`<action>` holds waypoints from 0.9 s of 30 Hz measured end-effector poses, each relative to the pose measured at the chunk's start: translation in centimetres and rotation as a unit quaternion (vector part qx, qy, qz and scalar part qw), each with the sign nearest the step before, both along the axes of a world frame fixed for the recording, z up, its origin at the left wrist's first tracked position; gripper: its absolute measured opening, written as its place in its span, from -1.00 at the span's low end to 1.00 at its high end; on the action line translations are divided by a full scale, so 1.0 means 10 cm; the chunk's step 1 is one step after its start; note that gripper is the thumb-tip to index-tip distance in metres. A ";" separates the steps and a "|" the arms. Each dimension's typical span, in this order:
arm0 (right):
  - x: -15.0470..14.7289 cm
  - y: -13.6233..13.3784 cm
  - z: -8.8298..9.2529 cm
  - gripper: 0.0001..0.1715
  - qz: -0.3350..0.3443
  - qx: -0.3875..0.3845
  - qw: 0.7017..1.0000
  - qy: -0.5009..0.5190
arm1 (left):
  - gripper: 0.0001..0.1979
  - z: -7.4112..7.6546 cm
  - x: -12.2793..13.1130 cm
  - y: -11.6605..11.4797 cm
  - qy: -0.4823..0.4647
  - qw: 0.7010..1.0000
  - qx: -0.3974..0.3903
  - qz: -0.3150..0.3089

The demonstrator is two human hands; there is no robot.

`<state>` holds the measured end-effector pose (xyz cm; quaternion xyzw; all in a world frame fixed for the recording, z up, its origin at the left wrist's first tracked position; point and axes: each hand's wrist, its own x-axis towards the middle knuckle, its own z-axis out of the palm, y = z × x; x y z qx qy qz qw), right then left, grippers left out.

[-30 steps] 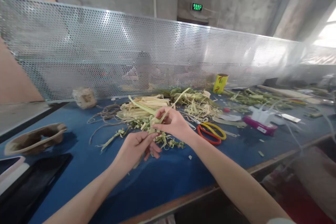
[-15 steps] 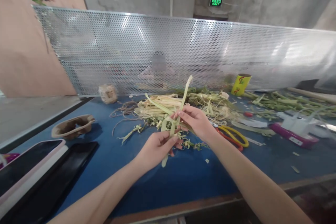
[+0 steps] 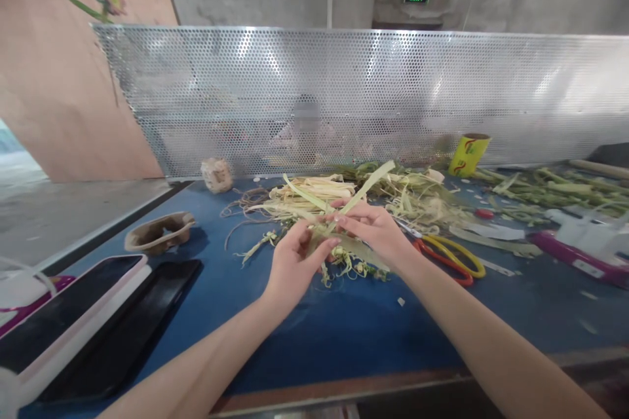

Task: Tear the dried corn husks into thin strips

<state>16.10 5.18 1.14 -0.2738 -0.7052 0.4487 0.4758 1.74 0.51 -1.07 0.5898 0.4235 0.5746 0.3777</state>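
Note:
Both my hands hold pale green strips that look like plant leaf or husk (image 3: 368, 187), crossing each other above the blue table (image 3: 344, 334). My left hand (image 3: 293, 260) is closed on the strips, its thumb laid along them. My right hand (image 3: 374, 229) pinches the crossing from the right, with one wide strip sticking up past its fingers. Part of the strips is hidden behind the fingers. Just behind lies a pile of dried pale husk strips (image 3: 314, 188), and green curled scraps (image 3: 351, 262) lie beneath the hands.
Right of my hands lie scissors with red and yellow handles (image 3: 455, 258). Farther back stand a yellow roll (image 3: 469, 156) and a perforated metal screen (image 3: 246, 98). At left are a cardboard tray (image 3: 160, 234), phone-like devices (image 3: 128, 327) and a whitish lump (image 3: 216, 175). Green stalks (image 3: 565, 190) lie right.
The upright strip now leans farther right, and the lower strip end no longer hangs down below my left hand. My left hand has turned upward, closer to the right. The view has shifted left.

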 end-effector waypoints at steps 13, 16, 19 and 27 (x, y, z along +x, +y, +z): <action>0.03 0.00 0.05 -0.81 -0.031 0.055 0.998 -0.009 | -0.76 -0.01 -0.01 0.02 0.022 0.999 -0.035 -0.036; 0.04 0.00 0.06 -0.71 0.018 0.023 0.998 -0.058 | -0.75 0.03 0.00 0.02 -0.005 0.998 -0.036 -0.044; 0.05 0.02 0.03 -0.61 0.039 -0.006 0.995 -0.088 | -0.74 0.06 -0.01 0.02 -0.026 0.998 -0.048 -0.029; 0.09 -0.01 0.03 -0.76 0.077 -0.022 0.983 -0.167 | -0.77 0.10 -0.08 0.05 -0.063 0.996 -0.065 -0.013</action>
